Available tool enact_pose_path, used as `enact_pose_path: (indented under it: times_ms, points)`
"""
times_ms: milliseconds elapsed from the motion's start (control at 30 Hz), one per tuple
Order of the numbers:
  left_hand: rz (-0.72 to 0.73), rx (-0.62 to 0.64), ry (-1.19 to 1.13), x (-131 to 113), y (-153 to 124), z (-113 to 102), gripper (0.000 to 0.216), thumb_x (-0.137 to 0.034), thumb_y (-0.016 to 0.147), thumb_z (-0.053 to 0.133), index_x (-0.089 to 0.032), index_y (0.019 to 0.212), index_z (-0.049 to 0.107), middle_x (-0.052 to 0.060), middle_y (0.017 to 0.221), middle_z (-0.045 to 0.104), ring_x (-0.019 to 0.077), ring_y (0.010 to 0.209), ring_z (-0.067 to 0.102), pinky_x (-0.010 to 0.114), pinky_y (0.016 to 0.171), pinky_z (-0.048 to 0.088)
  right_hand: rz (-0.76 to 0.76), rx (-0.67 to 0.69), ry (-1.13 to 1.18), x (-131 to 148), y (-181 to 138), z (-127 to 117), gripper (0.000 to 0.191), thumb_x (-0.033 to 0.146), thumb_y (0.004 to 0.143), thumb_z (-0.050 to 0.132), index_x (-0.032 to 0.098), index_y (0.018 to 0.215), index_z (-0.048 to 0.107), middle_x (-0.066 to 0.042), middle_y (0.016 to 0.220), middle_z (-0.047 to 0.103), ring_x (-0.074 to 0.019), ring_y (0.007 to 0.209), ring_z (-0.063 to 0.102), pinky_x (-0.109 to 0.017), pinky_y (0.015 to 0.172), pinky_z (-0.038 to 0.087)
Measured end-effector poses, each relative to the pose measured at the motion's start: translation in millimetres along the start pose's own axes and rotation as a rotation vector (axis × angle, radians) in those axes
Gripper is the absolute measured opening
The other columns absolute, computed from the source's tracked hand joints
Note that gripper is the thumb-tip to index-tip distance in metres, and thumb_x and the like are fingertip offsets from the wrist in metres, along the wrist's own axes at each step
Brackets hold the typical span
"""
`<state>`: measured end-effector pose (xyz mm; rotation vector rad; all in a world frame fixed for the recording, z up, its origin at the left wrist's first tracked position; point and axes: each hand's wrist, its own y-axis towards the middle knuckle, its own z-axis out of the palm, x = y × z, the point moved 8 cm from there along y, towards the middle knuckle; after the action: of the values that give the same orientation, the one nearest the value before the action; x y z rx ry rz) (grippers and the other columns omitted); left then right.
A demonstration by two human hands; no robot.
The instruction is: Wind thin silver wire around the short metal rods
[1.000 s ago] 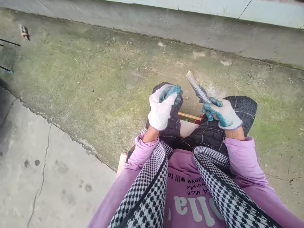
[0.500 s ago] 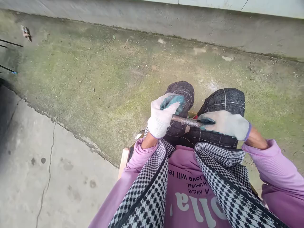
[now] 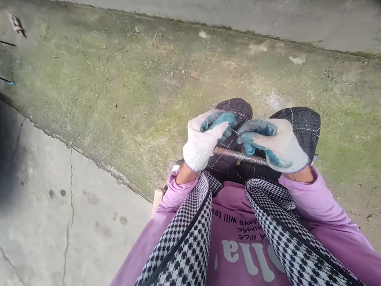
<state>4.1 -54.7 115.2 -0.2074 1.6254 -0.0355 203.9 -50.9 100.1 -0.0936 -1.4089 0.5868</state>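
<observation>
My left hand [image 3: 205,135], in a white knit glove with a blue-green coated palm, is closed with thumb and fingertips pinched together. Close beside it, my right hand [image 3: 275,141], gloved the same way, is also pinched shut. A thin wire [image 3: 234,130] shows faintly between the two sets of fingertips. Below them a brown rod [image 3: 222,151] lies across my lap, with thin silvery wire [image 3: 245,156] wound around it. The rod's left end is by my left wrist; its right end is hidden under my right hand.
I sit with knees in dark checked trousers [image 3: 300,119]. Mossy ground [image 3: 133,99] surrounds me, with a cracked concrete slab [image 3: 98,222] at lower left and a low concrete ledge [image 3: 268,20] ahead. Dark thin rods [image 3: 6,81] poke in at the left edge.
My right hand has left the rod's wound part and moved up and left, its fingertips now near my left hand's. More of the wire winding shows. The view has shifted slightly.
</observation>
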Motion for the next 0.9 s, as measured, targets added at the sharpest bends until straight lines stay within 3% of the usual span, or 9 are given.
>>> enact_pose_path:
  times_ms: [133, 300, 400, 500, 600, 733, 900]
  points:
    - [-0.014, 0.001, -0.055, 9, 0, 3, 0.044, -0.067, 0.110, 0.094, -0.023, 0.104, 0.093, 0.004, 0.086, 0.087, 0.0190, 0.071, 0.082, 0.030, 0.066, 0.069, -0.030, 0.026, -0.013, 0, 0, -2, 0.021, 0.038, 0.082, 0.109, 0.026, 0.094, 0.095, 0.001, 0.076, 0.081, -0.0153, 0.061, 0.069, -0.028, 0.057, 0.061]
    - [0.054, -0.034, -0.216, 17, -3, 3, 0.048, -0.072, 0.118, 0.084, -0.026, 0.108, 0.093, 0.005, 0.097, 0.091, 0.0172, 0.068, 0.078, 0.031, 0.064, 0.068, -0.187, -0.099, -0.048, 4, -5, -11, 0.020, 0.042, 0.095, 0.106, 0.025, 0.094, 0.094, -0.002, 0.088, 0.086, -0.0180, 0.067, 0.075, -0.030, 0.058, 0.061]
    - [-0.035, 0.104, -0.224, 25, -9, 18, 0.042, -0.067, 0.112, 0.093, -0.026, 0.119, 0.094, 0.004, 0.099, 0.091, 0.0169, 0.070, 0.079, 0.031, 0.067, 0.070, -0.356, -0.198, -0.149, 13, -12, -19, 0.020, 0.040, 0.097, 0.108, 0.027, 0.095, 0.093, -0.003, 0.096, 0.088, -0.0218, 0.083, 0.083, -0.033, 0.071, 0.068]
    - [-0.171, 0.284, -0.206, 30, -19, 41, 0.050, -0.060, 0.100, 0.106, -0.021, 0.129, 0.094, 0.003, 0.094, 0.090, 0.0196, 0.080, 0.085, 0.032, 0.075, 0.075, -0.423, -0.272, -0.223, 15, -19, -26, 0.015, 0.040, 0.099, 0.106, 0.031, 0.097, 0.094, -0.003, 0.096, 0.087, -0.0234, 0.089, 0.084, -0.035, 0.077, 0.070]
    - [-0.232, 0.318, -0.182, 28, -24, 51, 0.045, -0.053, 0.095, 0.110, -0.019, 0.120, 0.094, 0.004, 0.093, 0.091, 0.0207, 0.088, 0.088, 0.031, 0.082, 0.077, -0.382, -0.264, -0.219, 13, -22, -32, 0.014, 0.040, 0.100, 0.105, 0.031, 0.095, 0.095, -0.003, 0.091, 0.087, -0.0233, 0.084, 0.083, -0.035, 0.072, 0.067]
    - [-0.205, 0.265, -0.072, 15, -24, 45, 0.028, -0.045, 0.097, 0.105, -0.020, 0.103, 0.093, 0.006, 0.099, 0.094, 0.0226, 0.098, 0.091, 0.031, 0.088, 0.078, -0.333, -0.299, -0.081, 16, -24, -43, 0.012, 0.037, 0.099, 0.103, 0.026, 0.102, 0.101, -0.002, 0.083, 0.085, -0.0177, 0.068, 0.075, -0.030, 0.063, 0.064]
    - [-0.142, 0.302, 0.000, 1, -27, 40, 0.019, -0.038, 0.099, 0.096, -0.020, 0.094, 0.091, 0.005, 0.095, 0.092, 0.0225, 0.093, 0.090, 0.033, 0.088, 0.078, -0.355, -0.311, 0.110, 29, -25, -48, 0.026, 0.043, 0.089, 0.111, 0.026, 0.108, 0.104, -0.002, 0.082, 0.087, -0.0154, 0.058, 0.069, -0.026, 0.045, 0.052]
